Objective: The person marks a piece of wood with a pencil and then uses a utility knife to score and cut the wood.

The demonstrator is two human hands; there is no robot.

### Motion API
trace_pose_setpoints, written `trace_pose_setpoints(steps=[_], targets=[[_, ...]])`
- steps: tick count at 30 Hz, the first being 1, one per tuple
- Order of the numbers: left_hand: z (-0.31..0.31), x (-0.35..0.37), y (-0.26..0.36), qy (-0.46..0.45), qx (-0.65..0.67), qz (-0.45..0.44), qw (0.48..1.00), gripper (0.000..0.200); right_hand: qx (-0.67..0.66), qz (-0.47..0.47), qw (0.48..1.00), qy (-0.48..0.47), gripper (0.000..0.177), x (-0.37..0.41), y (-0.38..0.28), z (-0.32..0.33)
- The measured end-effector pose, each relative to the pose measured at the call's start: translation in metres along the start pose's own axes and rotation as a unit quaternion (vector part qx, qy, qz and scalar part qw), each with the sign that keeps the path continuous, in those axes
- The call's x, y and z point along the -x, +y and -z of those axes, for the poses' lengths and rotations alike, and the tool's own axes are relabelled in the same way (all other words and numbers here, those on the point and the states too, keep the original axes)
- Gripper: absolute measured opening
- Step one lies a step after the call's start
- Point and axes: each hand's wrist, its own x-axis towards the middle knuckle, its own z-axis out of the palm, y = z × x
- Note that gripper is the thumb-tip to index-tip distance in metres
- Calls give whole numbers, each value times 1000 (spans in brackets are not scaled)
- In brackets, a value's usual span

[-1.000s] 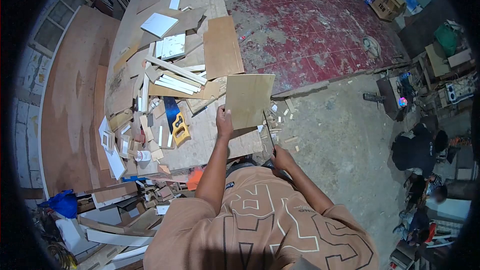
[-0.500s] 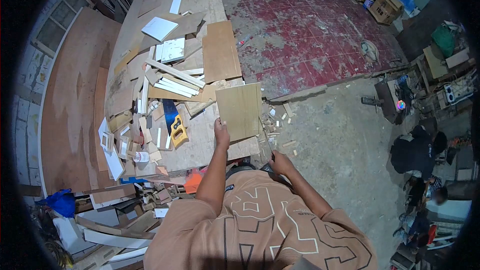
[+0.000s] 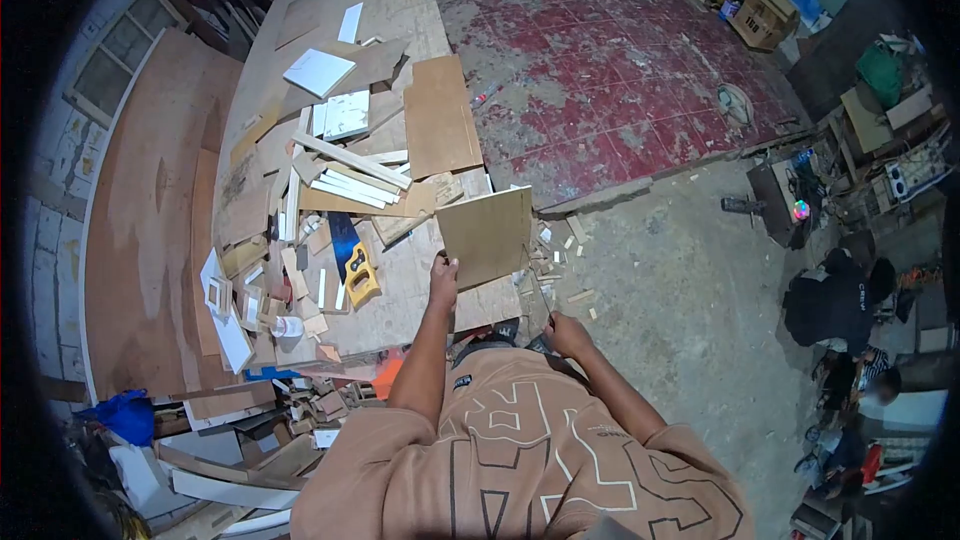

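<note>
A rectangular wooden panel (image 3: 486,238) is tilted up over the near right corner of the workbench (image 3: 480,306). My left hand (image 3: 444,281) grips its lower left edge, thumb on the face. Lower right, my right hand (image 3: 569,336) is closed around a thin-bladed tool (image 3: 541,293); its blade, seen nearly edge-on, runs up to the panel's right edge. The exact kind of tool is too narrow to make out. To the left of my left hand lies a handsaw (image 3: 360,278) with a yellow handle and dark blade.
White and bare wood strips (image 3: 355,182) are piled mid-bench, beside a brown board (image 3: 440,115). A small white container (image 3: 288,327) stands at the near left. Offcuts litter the concrete floor (image 3: 680,280) at right. A person in dark clothing (image 3: 828,300) crouches at far right.
The panel's far edge has tipped upward, so its face looks more foreshortened and its top edge shows. Both hands keep their holds; the whole view has shifted slightly.
</note>
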Motion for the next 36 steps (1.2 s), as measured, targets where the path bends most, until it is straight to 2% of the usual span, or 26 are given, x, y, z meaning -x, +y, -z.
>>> trace_pose_setpoints(steps=[4, 6, 7, 9, 11, 12, 14, 17, 18, 20, 21, 23, 24, 26, 30, 32, 33, 35, 36], targets=[[-2, 3, 3, -15, -19, -31, 999, 26, -23, -15, 999, 16, 30, 3, -6, -1], [-6, 1, 19, 28, -97, 13, 995, 25, -15, -11, 1000, 24, 30, -4, -12, 3], [-9, 1, 31, 27, -96, 11, 995, 25, -6, -16, 999, 44, 30, -6, -15, 2], [-9, 2, 47, 12, -199, 8, 980, 25, -1, -26, 998, 61, 30, -3, -22, -3], [14, -22, 18, 25, -248, -1, 968, 27, 39, -46, 992, 111, 28, 1, -43, 12], [24, -31, 7, 40, -296, -11, 954, 28, 42, -43, 992, 112, 28, 1, -53, 18], [33, -29, 3, 58, -305, -2, 950, 32, 103, -41, 988, 103, 26, 2, -69, 26], [53, -26, -20, 41, -388, 102, 915, 36, 172, -36, 983, 52, 23, -3, -87, 33], [51, -15, -21, 40, -389, 103, 915, 36, 172, -38, 983, 52, 23, -5, -93, 35], [44, 2, -19, 114, -436, 118, 885, 38, 220, -45, 974, 17, 22, -9, -108, 37], [40, 7, -15, 110, -438, 117, 885, 38, 218, -49, 975, 18, 22, -8, -114, 39], [35, 14, -4, 84, -517, 172, 834, 39, 208, -65, 976, 33, 21, -5, -129, 45], [32, 17, 3, 85, -515, 174, 835, 39, 210, -64, 975, 31, 21, -1, -136, 49], [27, 23, 13, 21, -648, 104, 754, 45, 208, -66, 974, 64, 21, 10, -148, 57], [9, 21, 19, -53, -664, 66, 743, 51, 227, -69, 970, 51, 20, 20, -153, 65], [-7, 21, 28, -87, -699, 31, 709, 62, 219, -81, 971, 57, 19, 19, -146, 62], [-11, 18, 27, -93, -698, 30, 709, 62, 218, -87, 970, 58, 19, 18, -140, 61], [-20, 12, 25, -133, -701, -91, 695, 71, 239, -27, 969, 64, 19, 14, -126, 59], [-25, 5, 20, -138, -700, -91, 695, 71, 237, -32, 969, 64, 19, 10, -123, 59]])
